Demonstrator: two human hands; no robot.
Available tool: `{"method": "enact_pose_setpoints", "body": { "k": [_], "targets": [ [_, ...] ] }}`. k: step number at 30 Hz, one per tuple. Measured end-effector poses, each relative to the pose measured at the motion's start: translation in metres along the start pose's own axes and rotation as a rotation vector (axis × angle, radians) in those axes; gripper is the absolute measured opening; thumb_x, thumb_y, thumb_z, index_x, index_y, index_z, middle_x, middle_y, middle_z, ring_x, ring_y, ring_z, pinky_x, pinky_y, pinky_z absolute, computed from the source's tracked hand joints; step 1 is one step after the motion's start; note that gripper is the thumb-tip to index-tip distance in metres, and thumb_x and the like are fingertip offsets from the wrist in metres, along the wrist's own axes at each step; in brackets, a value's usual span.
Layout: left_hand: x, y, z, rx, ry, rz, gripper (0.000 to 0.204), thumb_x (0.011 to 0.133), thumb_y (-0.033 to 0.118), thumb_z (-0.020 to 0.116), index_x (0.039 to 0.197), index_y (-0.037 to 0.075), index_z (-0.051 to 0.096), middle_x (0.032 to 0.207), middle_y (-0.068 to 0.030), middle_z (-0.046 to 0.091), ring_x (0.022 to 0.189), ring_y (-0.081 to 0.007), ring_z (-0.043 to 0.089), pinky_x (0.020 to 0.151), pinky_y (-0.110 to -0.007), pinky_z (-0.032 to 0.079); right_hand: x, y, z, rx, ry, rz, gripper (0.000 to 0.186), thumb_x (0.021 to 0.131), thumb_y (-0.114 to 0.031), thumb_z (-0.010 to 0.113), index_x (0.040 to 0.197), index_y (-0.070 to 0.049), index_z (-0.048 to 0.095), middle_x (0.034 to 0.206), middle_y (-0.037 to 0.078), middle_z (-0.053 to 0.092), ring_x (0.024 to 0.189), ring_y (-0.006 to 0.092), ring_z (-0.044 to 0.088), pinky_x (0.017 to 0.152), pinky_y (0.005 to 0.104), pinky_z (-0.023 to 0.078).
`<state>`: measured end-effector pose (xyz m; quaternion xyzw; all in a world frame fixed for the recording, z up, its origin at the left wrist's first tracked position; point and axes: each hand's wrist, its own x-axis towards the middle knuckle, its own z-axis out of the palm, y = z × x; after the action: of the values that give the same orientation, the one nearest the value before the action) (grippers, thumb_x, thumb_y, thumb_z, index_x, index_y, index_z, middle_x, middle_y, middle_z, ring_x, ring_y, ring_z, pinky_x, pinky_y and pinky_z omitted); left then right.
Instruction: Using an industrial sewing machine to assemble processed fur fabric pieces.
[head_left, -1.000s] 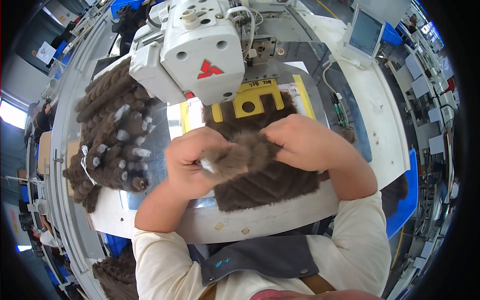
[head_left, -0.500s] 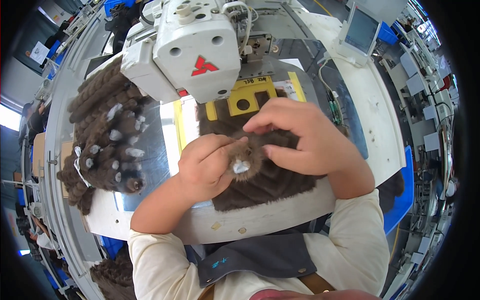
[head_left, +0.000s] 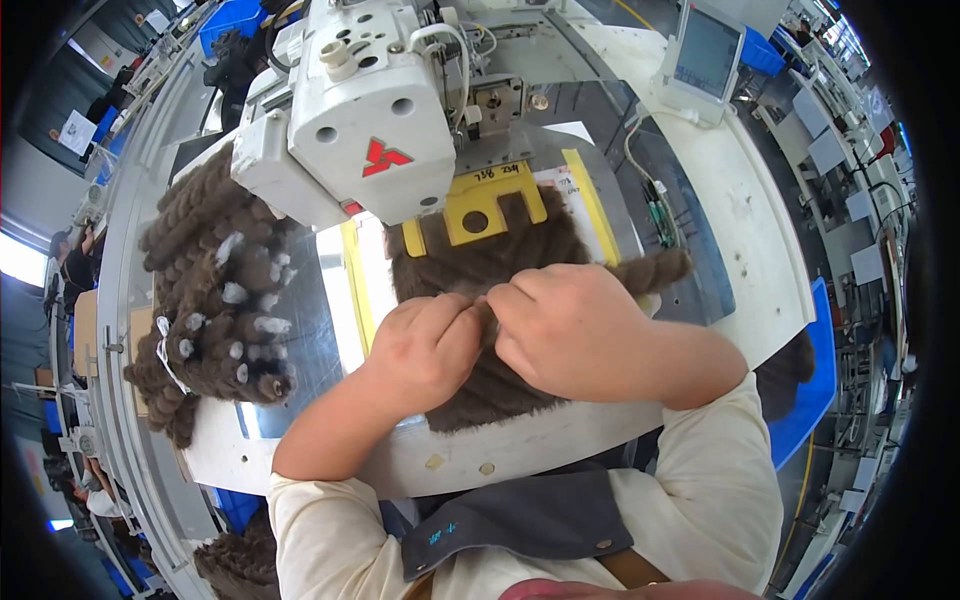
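Observation:
A small brown furry piece [head_left: 488,326] is pinched between my two hands above the machine bed, most of it hidden by the fingers. My left hand [head_left: 424,348] has its fingers closed on the piece's left side. From the right, my right hand [head_left: 572,330] grips it with bent fingers, the two hands almost touching. Beneath them lies a flat brown fur panel [head_left: 490,393], its far part under a yellow clamp plate [head_left: 490,215] with a round hole. A brown furry roll [head_left: 655,271] sticks out beyond my right hand.
A white sewing machine head [head_left: 370,125] stands just past the panel. At the left is a pile of brown furry rolls [head_left: 205,290], several with white tips, some tied with white string. A control screen [head_left: 706,55] stands far right; a blue bin [head_left: 808,400] sits beside the table.
My right hand has closed onto the furry piece beside my left. The piece's white tip, facing me before, is now hidden. The furry roll at the right has come into fuller view.

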<state>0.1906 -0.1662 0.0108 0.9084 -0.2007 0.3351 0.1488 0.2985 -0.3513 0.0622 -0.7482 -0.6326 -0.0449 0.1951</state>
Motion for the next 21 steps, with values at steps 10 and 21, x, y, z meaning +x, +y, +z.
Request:
{"method": "enact_pose_setpoints", "body": {
  "k": [10, 21],
  "targets": [
    [-0.004, -0.002, 0.001, 0.062, 0.039, 0.076, 0.028, 0.064, -0.002, 0.070, 0.091, -0.005, 0.067, 0.091, -0.0159, 0.069, 0.065, -0.0255, 0.066, 0.055, -0.033, 0.053, 0.006, 0.010, 0.000, 0.152, -0.032, 0.113, 0.014, 0.085, -0.014, 0.066, 0.080, -0.003, 0.060, 0.074, 0.015, 0.065, 0.070, 0.0342, 0.068, 0.067, 0.0440, 0.056],
    [0.000, -0.004, -0.007, 0.152, 0.158, 0.131, 0.021, 0.068, -0.002, 0.070, 0.089, -0.004, 0.067, 0.092, -0.0168, 0.067, 0.066, -0.0247, 0.062, 0.058, -0.034, 0.052, 0.014, 0.007, -0.008, 0.547, 0.074, 0.275, 0.025, 0.084, -0.018, 0.071, 0.101, 0.000, 0.073, 0.083, 0.016, 0.071, 0.074, 0.0326, 0.070, 0.071, 0.0409, 0.056]
  ]
}}
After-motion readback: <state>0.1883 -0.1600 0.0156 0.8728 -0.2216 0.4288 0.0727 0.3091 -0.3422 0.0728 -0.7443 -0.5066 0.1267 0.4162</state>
